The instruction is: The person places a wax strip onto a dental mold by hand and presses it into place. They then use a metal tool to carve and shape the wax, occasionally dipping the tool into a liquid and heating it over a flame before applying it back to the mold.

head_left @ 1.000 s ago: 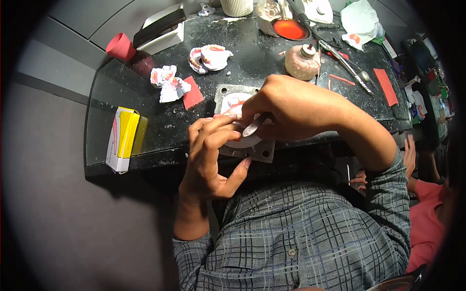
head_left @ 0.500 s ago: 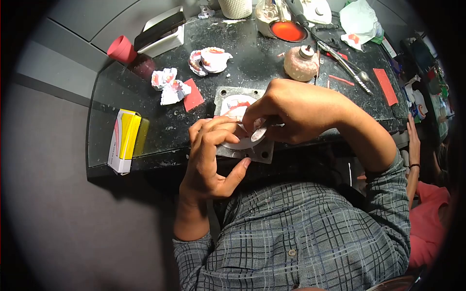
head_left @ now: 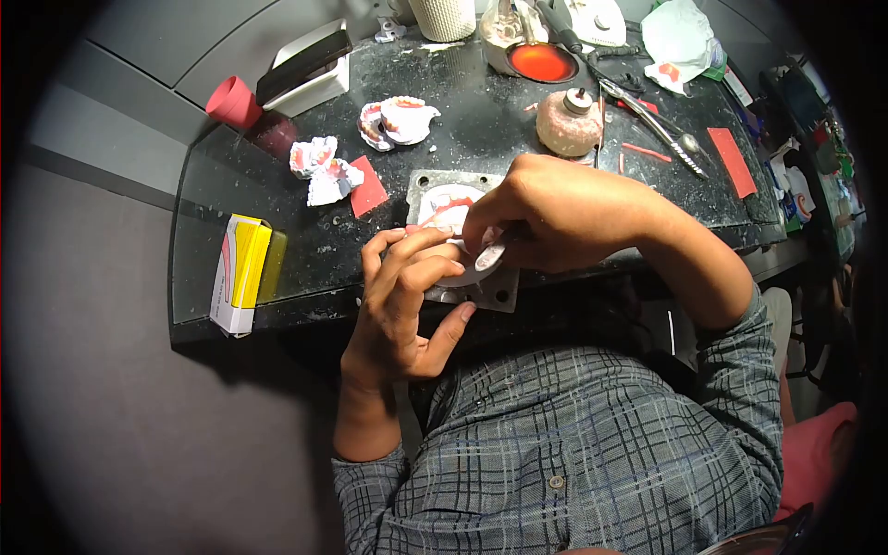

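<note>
A square metal dental flask half [head_left: 423, 181] filled with white plaster [head_left: 453, 193] lies at the front edge of the bench, with pink wax [head_left: 448, 213] showing on the model set in it. My right hand [head_left: 546, 217] is closed over the plaster around a wax knife [head_left: 490, 256], whose spoon-shaped end points back toward me; its working tip is hidden under the fingers. My left hand [head_left: 407, 296] has its fingers spread, fingertips resting on the plaster near the tool and the thumb at the flask's near edge.
Plaster casts [head_left: 398, 122] and broken plaster pieces [head_left: 328, 171] sit left of centre beside a red wax sheet [head_left: 367, 188]. A spirit burner [head_left: 569, 123], metal tools [head_left: 657, 125] and a bowl of red material [head_left: 542, 62] stand behind. A yellow box [head_left: 242, 276] lies at the left edge.
The co-worker's hand at the right bench edge has gone from view. The view has shifted slightly. My hands stay in nearly the same place over the flask.
</note>
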`<state>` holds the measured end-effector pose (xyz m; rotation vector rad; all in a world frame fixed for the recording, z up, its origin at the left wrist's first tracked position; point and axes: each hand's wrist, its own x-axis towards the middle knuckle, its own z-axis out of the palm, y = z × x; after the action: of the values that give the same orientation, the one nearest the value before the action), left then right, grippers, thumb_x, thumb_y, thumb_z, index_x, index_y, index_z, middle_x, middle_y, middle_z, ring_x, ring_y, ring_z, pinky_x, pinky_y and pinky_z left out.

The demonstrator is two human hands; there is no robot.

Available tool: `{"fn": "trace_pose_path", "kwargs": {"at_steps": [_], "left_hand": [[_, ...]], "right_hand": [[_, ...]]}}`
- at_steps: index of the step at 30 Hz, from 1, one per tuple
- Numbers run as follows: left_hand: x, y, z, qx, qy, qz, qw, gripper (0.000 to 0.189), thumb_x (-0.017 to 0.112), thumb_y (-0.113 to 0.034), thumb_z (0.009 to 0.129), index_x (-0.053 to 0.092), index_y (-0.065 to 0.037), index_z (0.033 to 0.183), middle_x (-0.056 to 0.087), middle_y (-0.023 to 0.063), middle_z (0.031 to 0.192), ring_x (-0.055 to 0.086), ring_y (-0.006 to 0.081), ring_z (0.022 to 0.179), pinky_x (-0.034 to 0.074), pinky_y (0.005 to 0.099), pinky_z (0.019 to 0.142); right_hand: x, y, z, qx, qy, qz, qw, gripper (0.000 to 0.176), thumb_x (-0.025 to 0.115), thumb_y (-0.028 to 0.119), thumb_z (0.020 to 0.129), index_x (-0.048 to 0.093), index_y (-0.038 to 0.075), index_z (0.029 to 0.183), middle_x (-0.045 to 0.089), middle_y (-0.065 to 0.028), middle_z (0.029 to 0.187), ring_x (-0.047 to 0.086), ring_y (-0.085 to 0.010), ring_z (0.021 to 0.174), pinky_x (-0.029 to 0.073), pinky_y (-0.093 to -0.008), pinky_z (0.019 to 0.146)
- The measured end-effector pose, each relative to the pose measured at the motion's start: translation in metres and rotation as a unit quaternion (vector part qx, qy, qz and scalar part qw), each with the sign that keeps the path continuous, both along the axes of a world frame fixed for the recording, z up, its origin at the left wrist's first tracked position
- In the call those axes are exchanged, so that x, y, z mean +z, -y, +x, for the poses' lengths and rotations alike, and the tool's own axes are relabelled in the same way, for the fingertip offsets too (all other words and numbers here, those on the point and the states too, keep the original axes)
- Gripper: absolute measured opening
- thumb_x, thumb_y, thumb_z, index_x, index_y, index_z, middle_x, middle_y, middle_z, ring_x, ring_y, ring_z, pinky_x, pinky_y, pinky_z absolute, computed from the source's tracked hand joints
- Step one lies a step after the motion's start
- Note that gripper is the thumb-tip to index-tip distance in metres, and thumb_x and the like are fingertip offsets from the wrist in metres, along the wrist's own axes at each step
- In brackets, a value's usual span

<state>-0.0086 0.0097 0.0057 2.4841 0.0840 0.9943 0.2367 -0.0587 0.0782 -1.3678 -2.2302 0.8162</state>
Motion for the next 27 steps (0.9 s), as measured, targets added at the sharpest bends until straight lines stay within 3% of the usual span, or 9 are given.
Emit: {"fn": "trace_pose_path", "kwargs": {"at_steps": [9, 16, 21, 27], "left_hand": [[0.0015, 0.0004, -0.0017, 0.008, -0.011, 0.010, 1.000, 0.044, 0.079, -0.012, 0.080, 0.056, -0.006, 0.117, 0.068, 0.0104, 0.118, 0.062, 0.0321, 0.124, 0.036, 0.0549, 0.107], [-0.0057, -0.0011, -0.0020, 0.010, 0.004, -0.014, 1.000, 0.046, 0.083, -0.017, 0.082, 0.056, -0.006, 0.117, 0.068, 0.0124, 0.121, 0.062, 0.0324, 0.124, 0.037, 0.0552, 0.108], [-0.0030, 0.0019, -0.0033, 0.017, -0.012, -0.036, 0.999, 0.052, 0.083, -0.015, 0.082, 0.054, -0.008, 0.124, 0.068, 0.0130, 0.123, 0.060, 0.0330, 0.128, 0.032, 0.0565, 0.114], [-0.0007, 0.0080, -0.0017, 0.038, -0.011, -0.012, 0.999, 0.047, 0.081, -0.010, 0.083, 0.054, -0.009, 0.122, 0.069, 0.0099, 0.117, 0.061, 0.0314, 0.130, 0.028, 0.0609, 0.117]], "right_hand": [[0.0059, -0.0042, -0.0009, 0.032, 0.038, 0.008, 0.999, 0.019, 0.069, 0.004, 0.082, 0.071, 0.003, 0.101, 0.071, -0.0179, 0.080, 0.069, -0.0380, 0.074, 0.053, -0.0439, 0.064], [0.0048, -0.0019, -0.0015, 0.042, 0.066, 0.042, 0.996, 0.023, 0.070, 0.005, 0.082, 0.074, 0.005, 0.105, 0.071, -0.0199, 0.080, 0.069, -0.0398, 0.074, 0.053, -0.0463, 0.065], [0.0013, 0.0000, -0.0001, 0.027, 0.049, 0.051, 0.997, 0.026, 0.069, 0.004, 0.081, 0.074, 0.005, 0.107, 0.072, -0.0208, 0.083, 0.069, -0.0410, 0.074, 0.054, -0.0473, 0.067], [-0.0041, -0.0012, 0.0016, 0.032, 0.036, 0.054, 0.997, 0.027, 0.069, 0.004, 0.081, 0.075, 0.006, 0.107, 0.073, -0.0195, 0.085, 0.070, -0.0402, 0.076, 0.055, -0.0472, 0.068]]}}
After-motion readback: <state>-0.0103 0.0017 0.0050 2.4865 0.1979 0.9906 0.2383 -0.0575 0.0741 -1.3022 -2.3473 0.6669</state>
